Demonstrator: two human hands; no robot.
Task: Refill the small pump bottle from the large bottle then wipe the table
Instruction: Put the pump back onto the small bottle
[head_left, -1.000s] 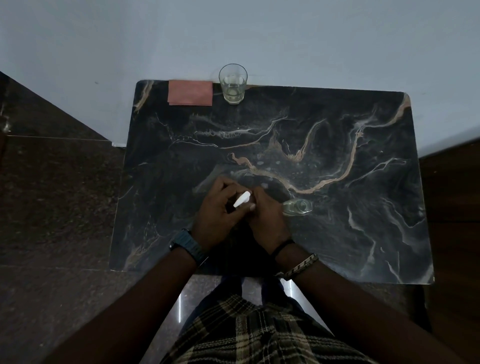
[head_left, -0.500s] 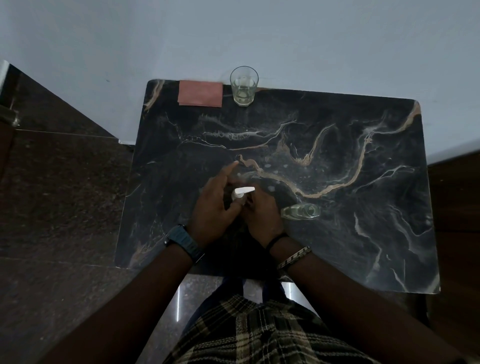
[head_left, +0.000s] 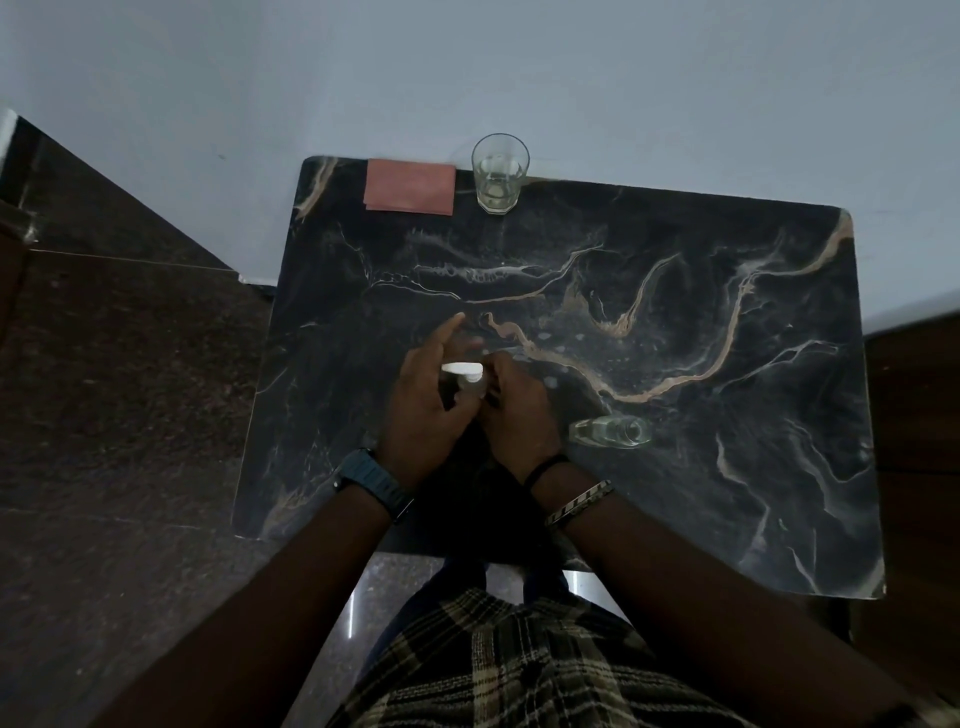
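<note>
The small pump bottle stands between my two hands near the table's front middle; its white pump head (head_left: 462, 369) shows on top and points left. My left hand (head_left: 426, 405) is on the pump head, with the index finger raised. My right hand (head_left: 517, 410) grips the bottle's body, which is mostly hidden. A clear bottle (head_left: 610, 432) lies on its side just right of my right hand, untouched. A folded reddish cloth (head_left: 409, 187) lies flat at the table's back left.
A clear drinking glass (head_left: 500, 174) with a little liquid stands at the back edge beside the cloth. The black marble table (head_left: 727, 467) stands against a pale wall. Faint wet spots mark the surface beyond my hands. Dark floor lies to the left.
The white pump head has turned from pointing up-right to pointing left under my left hand. My left index finger has lifted. The clear lying bottle has not moved.
</note>
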